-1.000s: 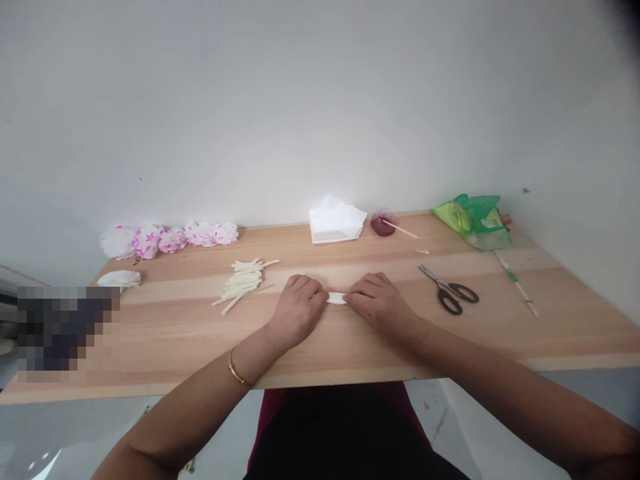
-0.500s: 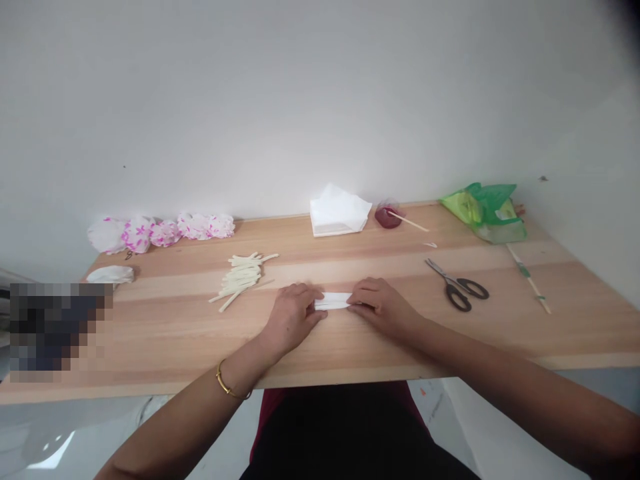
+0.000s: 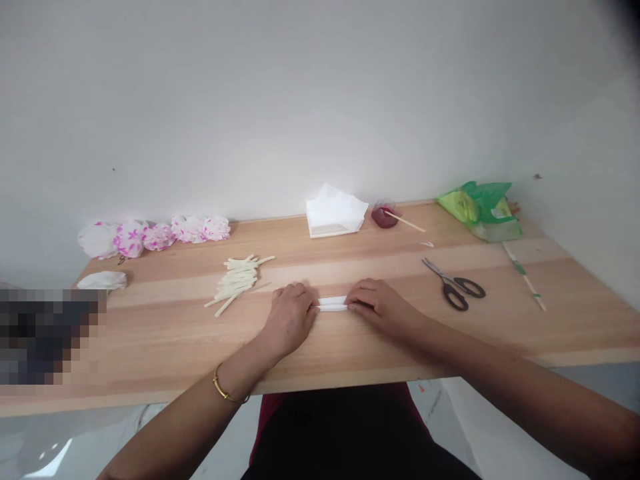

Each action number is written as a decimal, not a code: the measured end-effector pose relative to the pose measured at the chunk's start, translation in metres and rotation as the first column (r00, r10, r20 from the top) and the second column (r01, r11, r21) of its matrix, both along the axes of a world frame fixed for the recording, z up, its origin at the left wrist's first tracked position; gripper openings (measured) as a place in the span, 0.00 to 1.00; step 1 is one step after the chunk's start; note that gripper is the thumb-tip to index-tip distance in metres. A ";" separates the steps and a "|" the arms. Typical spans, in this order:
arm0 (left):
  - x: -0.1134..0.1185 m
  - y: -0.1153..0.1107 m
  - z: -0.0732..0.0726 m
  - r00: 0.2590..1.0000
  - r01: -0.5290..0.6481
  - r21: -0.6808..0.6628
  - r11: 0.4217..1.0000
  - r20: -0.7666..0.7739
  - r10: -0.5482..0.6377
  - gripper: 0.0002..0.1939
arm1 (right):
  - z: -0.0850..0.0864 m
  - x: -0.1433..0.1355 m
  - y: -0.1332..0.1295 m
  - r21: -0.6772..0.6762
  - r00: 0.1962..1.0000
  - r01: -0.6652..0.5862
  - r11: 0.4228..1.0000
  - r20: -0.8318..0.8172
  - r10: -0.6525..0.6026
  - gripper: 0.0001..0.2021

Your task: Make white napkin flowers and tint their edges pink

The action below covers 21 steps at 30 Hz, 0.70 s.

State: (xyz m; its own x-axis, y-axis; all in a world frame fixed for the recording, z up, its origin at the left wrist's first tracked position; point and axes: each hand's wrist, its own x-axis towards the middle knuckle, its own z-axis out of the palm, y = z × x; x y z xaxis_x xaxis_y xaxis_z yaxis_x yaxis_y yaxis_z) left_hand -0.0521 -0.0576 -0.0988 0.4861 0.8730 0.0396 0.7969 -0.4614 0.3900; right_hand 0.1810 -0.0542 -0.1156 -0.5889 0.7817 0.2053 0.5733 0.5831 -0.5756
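Note:
A narrow folded strip of white tissue paper lies crosswise on the wooden table, close to its front edge. My left hand pinches the strip's left end, fingers curled over it. On the right end, my right hand is closed in the same way, thumb under the fingers. Between the two hands the middle of the strip shows, with a lengthwise crease; both ends are hidden by the fingers. Behind it stands a stack of white tissues, the top sheet raised.
Cream-coloured sticks lie in a pile at left. Black-handled scissors rest at right, near a green plastic bag and a thin stick. A dark red blob holds a stick. Pink-and-white paper puffs line the back left.
The left hand has shifted slightly left along the strip, its thumb now drawn in closer to the fingers. The whole view has turned a little; the right hand stays at its end.

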 end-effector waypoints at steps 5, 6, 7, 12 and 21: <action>0.004 0.004 0.010 0.996 -0.057 -0.119 0.991 -0.076 0.048 0.06 | 0.009 -0.001 0.003 -0.082 0.987 0.080 0.993 0.144 -0.068 0.10; 0.005 0.005 0.012 0.994 -0.073 -0.139 0.988 -0.094 0.060 0.06 | 0.011 -0.001 0.005 -0.098 0.985 0.080 0.992 0.161 -0.064 0.10; 0.006 0.006 0.013 0.991 -0.087 -0.155 0.984 -0.112 0.070 0.07 | 0.013 -0.001 0.006 -0.112 0.983 0.077 0.991 0.177 -0.056 0.10; 0.010 0.011 0.018 0.977 -0.113 -0.192 0.975 -0.201 0.073 0.07 | 0.020 -0.005 0.015 -0.187 0.965 0.087 0.978 0.261 -0.036 0.10; 0.017 0.023 0.026 0.935 -0.120 -0.248 0.961 -0.355 0.025 0.13 | 0.027 -0.011 0.027 -0.248 0.907 0.157 0.956 0.420 -0.040 0.10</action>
State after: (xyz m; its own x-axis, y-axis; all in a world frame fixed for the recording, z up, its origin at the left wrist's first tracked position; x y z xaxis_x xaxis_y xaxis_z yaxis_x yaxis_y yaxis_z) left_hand -0.0347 -0.0348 -0.0730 0.3627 0.8624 -0.3530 0.9307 -0.3164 0.1833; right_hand 0.1698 -0.0277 -0.0887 -0.4912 0.8307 -0.2622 0.8370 0.3667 -0.4061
